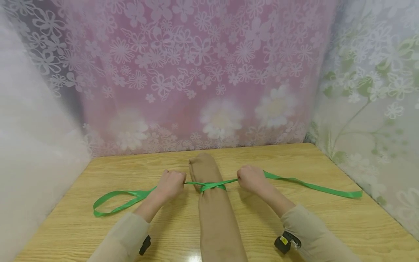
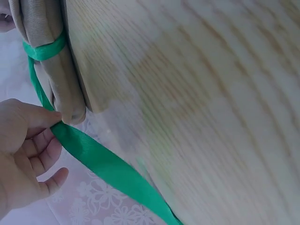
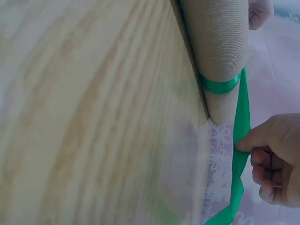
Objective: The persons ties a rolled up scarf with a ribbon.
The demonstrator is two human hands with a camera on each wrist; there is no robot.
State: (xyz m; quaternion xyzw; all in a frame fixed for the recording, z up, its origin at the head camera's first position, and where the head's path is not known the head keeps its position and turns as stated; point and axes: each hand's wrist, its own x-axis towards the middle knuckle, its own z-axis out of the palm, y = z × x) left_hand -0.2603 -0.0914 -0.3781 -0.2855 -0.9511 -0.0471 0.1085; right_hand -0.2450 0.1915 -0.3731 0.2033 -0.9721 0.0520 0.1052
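A rolled tan cloth [image 1: 217,222] lies lengthwise on the table, its far end folded over. Around it, toward the far end, passes a green ribbon [image 1: 214,186], crossed on top of the roll. To the left of the roll my left hand [image 1: 171,185] pinches one side of the ribbon between thumb and finger, as the left wrist view shows on the ribbon [image 2: 103,161]. On the other side my right hand [image 1: 252,177] pinches the other length of ribbon [image 3: 241,122]. Between both hands the ribbon runs taut across the cloth.
The left ribbon tail makes a loop on the wooden table [image 1: 108,171]; the right tail stretches toward the table's right edge. Floral curtains [image 1: 203,72] hang behind and at the sides. A black wrist device [image 1: 283,243] sits beneath the right sleeve.
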